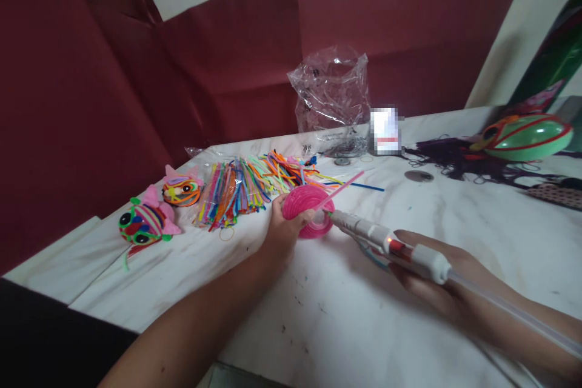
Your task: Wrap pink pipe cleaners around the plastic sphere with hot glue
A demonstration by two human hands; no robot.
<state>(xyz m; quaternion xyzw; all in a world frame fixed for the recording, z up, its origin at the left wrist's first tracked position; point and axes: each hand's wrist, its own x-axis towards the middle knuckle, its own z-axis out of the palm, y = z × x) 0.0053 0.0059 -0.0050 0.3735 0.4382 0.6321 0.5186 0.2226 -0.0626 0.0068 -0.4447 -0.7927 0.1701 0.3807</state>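
Near the middle of the table, my left hand (pixel 287 218) is closed on a round pink coil of pipe cleaner (pixel 309 200). A loose end of pink pipe cleaner (pixel 343 188) sticks out from it to the upper right. At the coil's centre is a pale, whitish round patch. My right hand (pixel 427 267) is wrapped round a white glue gun (pixel 368 230) with a small lit orange light. The nozzle points left, close to the pale centre; whether it touches, I cannot tell. A clear glue stick (pixel 509 309) runs out of the gun's back end.
Many coloured pipe cleaners (pixel 240 188) lie behind my left hand, partly in clear plastic. Two decorated fish figures (pixel 148 218) sit at the left. A crumpled plastic bag (pixel 334 97) stands at the back, and a green balloon (pixel 530 136) with red strips lies at the right beside dark purple strands (pixel 448 154).
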